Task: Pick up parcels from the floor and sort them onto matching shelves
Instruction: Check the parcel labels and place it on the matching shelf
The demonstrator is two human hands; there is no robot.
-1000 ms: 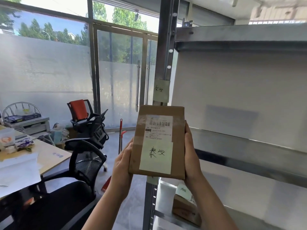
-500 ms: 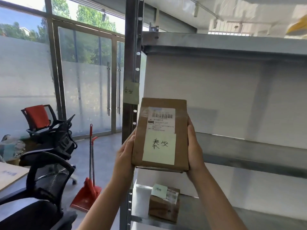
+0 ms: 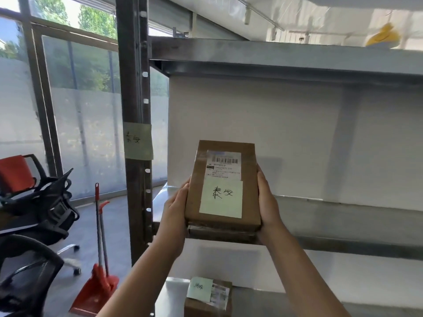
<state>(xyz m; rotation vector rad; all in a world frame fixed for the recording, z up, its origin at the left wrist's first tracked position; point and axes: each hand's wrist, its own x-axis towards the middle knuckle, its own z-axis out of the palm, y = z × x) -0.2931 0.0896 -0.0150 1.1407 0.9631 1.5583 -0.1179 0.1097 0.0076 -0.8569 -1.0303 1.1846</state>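
Now placing step: parcel (image 3: 223, 186) held upright between both palms, in front of middle shelf (image 3: 343, 216) edge. Left hand (image 3: 175, 208) and right hand (image 3: 267, 203) clamp its long sides; fingers wrap behind box, spread not visible. Handwritten note (image 3: 221, 199) on parcel appears to match tag (image 3: 138, 141) on post (image 3: 135, 110). Next, likely: tip flat, slide forward onto shelf, then release. Another parcel (image 3: 208, 298) sits on shelf below.

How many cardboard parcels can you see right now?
2. One parcel is held upright between the left hand and right hand at the middle shelf. The other parcel sits on the shelf below. More may be out of frame.
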